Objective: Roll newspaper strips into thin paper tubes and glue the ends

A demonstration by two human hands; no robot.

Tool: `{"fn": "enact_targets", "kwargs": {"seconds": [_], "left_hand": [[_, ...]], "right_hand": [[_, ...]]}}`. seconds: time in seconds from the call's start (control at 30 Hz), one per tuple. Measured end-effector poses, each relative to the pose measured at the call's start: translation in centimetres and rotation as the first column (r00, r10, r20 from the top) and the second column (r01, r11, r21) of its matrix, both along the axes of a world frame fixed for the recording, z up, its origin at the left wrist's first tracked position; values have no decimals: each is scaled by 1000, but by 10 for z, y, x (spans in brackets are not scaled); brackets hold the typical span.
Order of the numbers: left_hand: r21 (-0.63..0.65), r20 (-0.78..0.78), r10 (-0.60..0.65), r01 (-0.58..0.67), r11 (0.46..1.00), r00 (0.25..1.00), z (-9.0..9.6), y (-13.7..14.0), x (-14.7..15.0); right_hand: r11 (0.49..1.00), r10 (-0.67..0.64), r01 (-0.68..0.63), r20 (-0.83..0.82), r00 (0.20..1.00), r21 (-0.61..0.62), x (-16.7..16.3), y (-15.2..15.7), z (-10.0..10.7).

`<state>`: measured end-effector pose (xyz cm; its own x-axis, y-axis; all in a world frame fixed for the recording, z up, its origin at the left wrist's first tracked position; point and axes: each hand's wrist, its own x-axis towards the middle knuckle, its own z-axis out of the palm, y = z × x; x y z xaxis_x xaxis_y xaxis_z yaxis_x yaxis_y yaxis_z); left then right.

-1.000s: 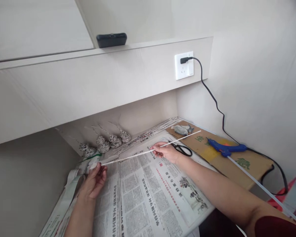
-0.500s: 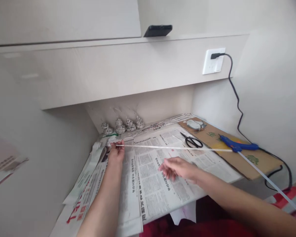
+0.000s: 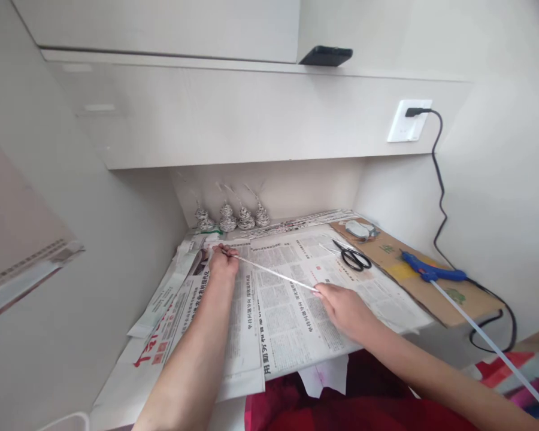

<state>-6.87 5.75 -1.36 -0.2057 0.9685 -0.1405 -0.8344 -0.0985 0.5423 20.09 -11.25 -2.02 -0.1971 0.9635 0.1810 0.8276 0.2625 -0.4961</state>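
Observation:
My left hand [image 3: 224, 261] is closed at the far left of the newspaper, pinching one end of a thin white paper stick [image 3: 273, 273]. The stick slants across towards me, down to my right hand [image 3: 344, 308], whose fingers are closed on it. Whether any of it runs on beyond my right hand, I cannot tell. Beneath both hands lie spread newspaper sheets [image 3: 281, 335]. Black-handled scissors [image 3: 354, 258] rest on the newspaper, beyond my right hand.
Several small gourd-shaped woven pieces [image 3: 245, 218] stand along the back, beside a bundle of paper sticks [image 3: 305, 222]. On cardboard [image 3: 469, 302] at the right lies a blue glue gun [image 3: 435, 270]; its black cord reaches a wall socket [image 3: 409, 121]. A phone [image 3: 327, 56] sits on the ledge above.
My right hand, earlier apart from the stick with fingers loosely curled, now grips it. The stick slants down towards me instead of stretching across to the right. The view has shifted slightly.

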Motion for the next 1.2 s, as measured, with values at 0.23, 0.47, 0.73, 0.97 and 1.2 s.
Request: {"fn": "enact_targets", "kwargs": {"seconds": [0.23,0.47,0.73,0.97,1.2], "left_hand": [[-98,139,5,9,995,990,6,-4,0],[-125,204,43,-17,992,978,6,-2,2],[-108,299,-23,58,992,954,3,-3,3],[-141,333,63,-16,990,941,-2,1,-2],[-89,340,11,21,996,940,1,0,-1]], "right_hand": [[555,-194,-462,-648,737,-692,-5,-13,4],[998,44,-48,-109,993,-35,-20,0,3],[517,-265,-474,-660,703,-713,-15,-4,-10],[966,22,-72,-199,980,-249,-16,-12,-6],[550,-212,-412,-598,773,-727,-12,-17,-7]]}}
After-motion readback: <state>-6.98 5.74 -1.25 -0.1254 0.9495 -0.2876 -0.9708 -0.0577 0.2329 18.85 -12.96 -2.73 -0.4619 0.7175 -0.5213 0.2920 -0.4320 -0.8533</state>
